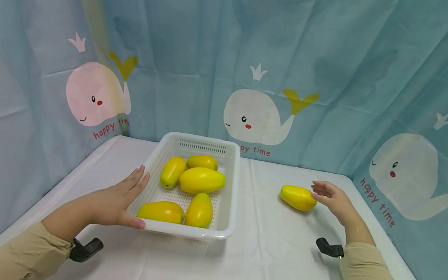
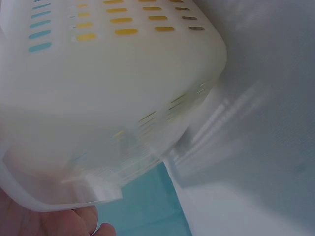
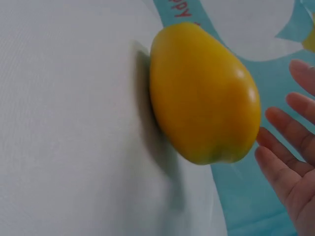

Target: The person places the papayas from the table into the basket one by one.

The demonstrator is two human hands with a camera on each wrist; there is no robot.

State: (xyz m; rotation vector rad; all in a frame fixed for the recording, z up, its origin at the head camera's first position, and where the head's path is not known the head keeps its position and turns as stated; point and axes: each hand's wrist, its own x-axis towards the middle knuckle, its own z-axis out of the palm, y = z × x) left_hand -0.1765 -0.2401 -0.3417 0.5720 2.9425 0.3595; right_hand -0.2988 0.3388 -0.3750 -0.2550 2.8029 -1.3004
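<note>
A white plastic basket (image 1: 233, 192) stands left of centre on the table, with several yellow papayas (image 1: 202, 180) inside. My left hand (image 1: 114, 199) lies at its left rim, fingers stretched along the side and thumb at the near corner. From the left wrist view, the slotted basket wall (image 2: 113, 78) fills much of the picture and fingertips (image 2: 86, 216) show at the rim. One more papaya (image 1: 297, 198) lies by itself on the right. Right beside its right end is my right hand (image 1: 333, 201), with fingers spread and loosely bent in the right wrist view.
A white cloth (image 1: 255, 253) covers the table. Blue curtains (image 1: 188, 90) printed with whales stand behind and along both sides. Black wrist mounts (image 1: 86, 250) sit on both forearms, close above the cloth.
</note>
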